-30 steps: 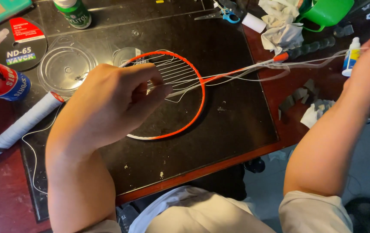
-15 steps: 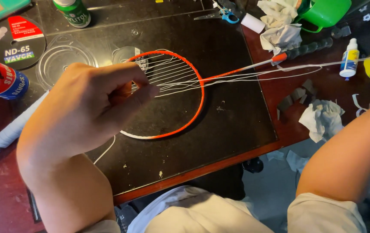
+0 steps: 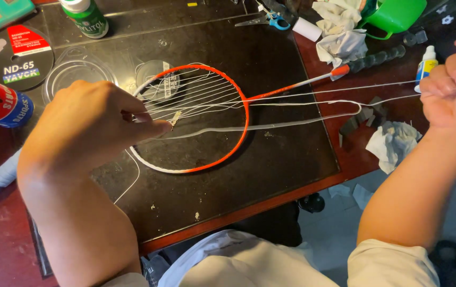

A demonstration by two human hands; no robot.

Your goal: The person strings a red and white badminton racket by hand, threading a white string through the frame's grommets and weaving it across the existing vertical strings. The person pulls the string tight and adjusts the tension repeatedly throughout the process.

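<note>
On the black mat at the bench's middle, the orange badminton racket (image 3: 196, 159) is held by the left hand (image 3: 92, 127), and white string (image 3: 313, 101) is pinched taut in the closed right hand (image 3: 454, 90); few mains are strung, most remain.
</note>
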